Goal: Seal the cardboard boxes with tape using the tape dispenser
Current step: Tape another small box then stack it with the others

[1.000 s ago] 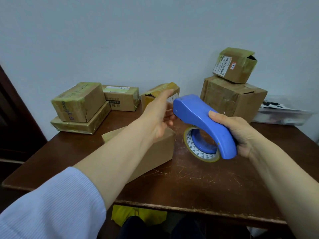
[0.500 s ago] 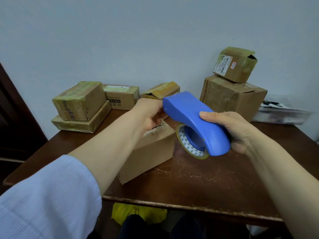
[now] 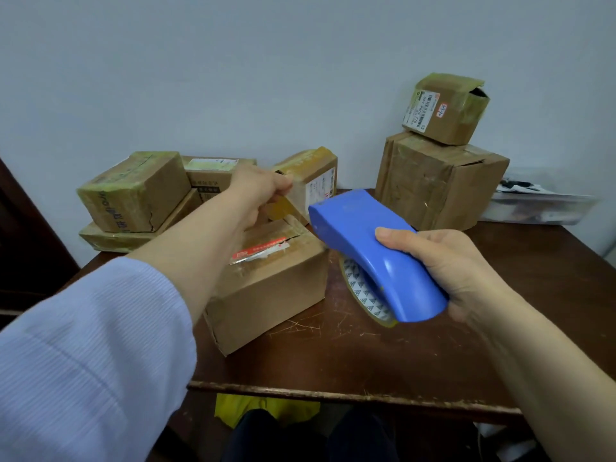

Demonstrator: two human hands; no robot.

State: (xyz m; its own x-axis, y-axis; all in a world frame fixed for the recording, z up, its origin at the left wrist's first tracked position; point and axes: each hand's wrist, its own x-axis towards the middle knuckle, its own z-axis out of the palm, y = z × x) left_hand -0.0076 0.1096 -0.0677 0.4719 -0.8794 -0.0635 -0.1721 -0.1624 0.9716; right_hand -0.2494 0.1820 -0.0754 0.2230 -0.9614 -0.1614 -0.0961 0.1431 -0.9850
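A brown cardboard box with a red label and a cracked top seam sits mid-table. My right hand grips the blue tape dispenser, its tape roll showing underneath, just right of the box. My left hand pinches the end of the yellowish tape strip pulled out from the dispenser's nose, above the far edge of the box. My left forearm hides part of the box top.
Taped boxes are stacked at the back left, one leans behind the hands, and a large box carries a small one at the back right. A plastic packet lies far right. The table's front edge is near.
My left hand has pinched the tape end and drawn it out to the left and up. The dispenser has dropped lower and swung right of the box, which now shows more of its top.
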